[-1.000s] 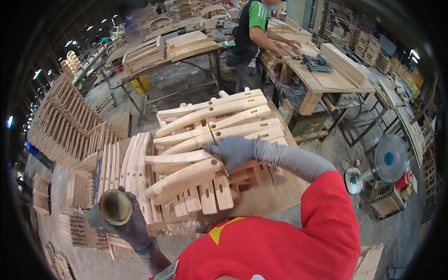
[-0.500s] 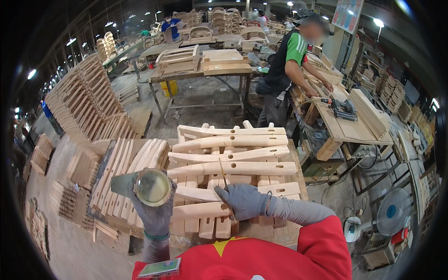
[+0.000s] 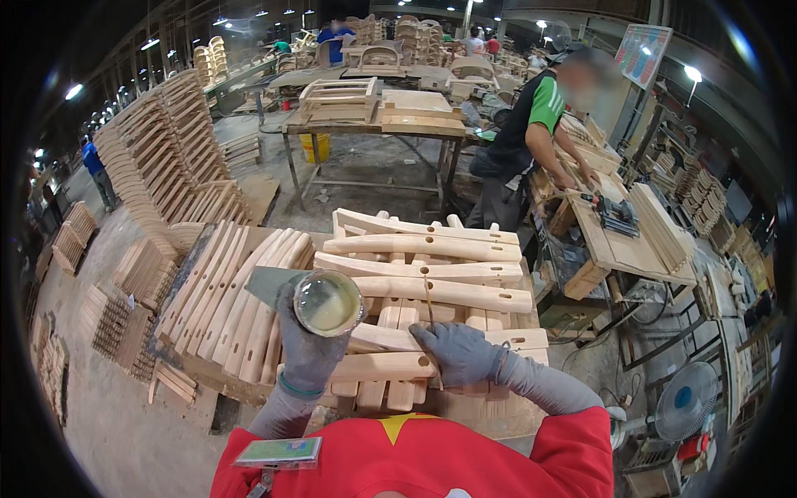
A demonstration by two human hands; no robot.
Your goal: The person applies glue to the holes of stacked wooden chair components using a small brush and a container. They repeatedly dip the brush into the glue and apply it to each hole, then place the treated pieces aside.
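My left hand (image 3: 309, 355), in a grey glove, is closed around a round cup (image 3: 329, 304) with pale yellowish liquid in it. A flat grey-green piece (image 3: 274, 285) sticks out to the left beside the cup; how it is held is hidden. My gloved right hand (image 3: 457, 353) grips a thin stick (image 3: 429, 300) that points away from me and also shows below the fingers. It is over the near end of a stack of curved wooden pieces (image 3: 423, 246) with round holes and slots. The stick crosses the nearer pieces close to their holes.
More curved slats (image 3: 241, 299) lie side by side at the left of the bench. Tall stacks of wooden parts (image 3: 170, 149) stand beyond. At the right, a co-worker (image 3: 519, 124) leans over a bench (image 3: 610, 241) with a power tool (image 3: 618, 217). A fan (image 3: 687, 400) stands at lower right.
The view has shifted, so the bench appears farther left and lower at the edges. My left hand with the cup has moved right, closer to the stacked pieces. Both grips stay the same.
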